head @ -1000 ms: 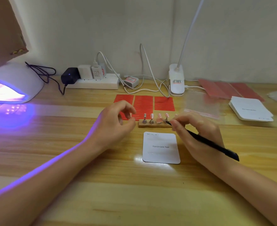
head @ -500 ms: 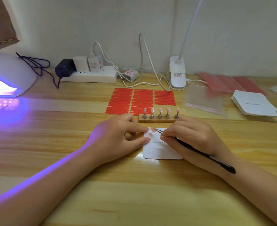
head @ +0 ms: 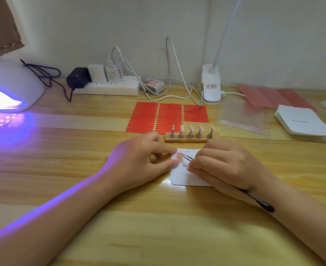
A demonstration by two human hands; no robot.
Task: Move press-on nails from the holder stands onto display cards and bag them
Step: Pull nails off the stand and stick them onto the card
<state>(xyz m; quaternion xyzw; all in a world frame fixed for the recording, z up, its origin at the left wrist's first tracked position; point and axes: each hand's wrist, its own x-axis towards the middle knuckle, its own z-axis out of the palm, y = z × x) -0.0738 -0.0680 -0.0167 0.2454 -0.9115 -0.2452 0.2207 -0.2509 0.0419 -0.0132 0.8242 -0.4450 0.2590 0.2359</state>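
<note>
Tweezers (head: 188,158) pinched in right hand (head: 229,166); left hand (head: 141,162) presses "Han…" card (head: 187,179).

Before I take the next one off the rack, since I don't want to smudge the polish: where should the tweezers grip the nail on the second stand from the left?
Probably by its side edges. The nail sits atop its metal stand in the wooden holder, polished face outward. Come from the near side with the tweezers in the right hand, above the stand's neck.
</note>
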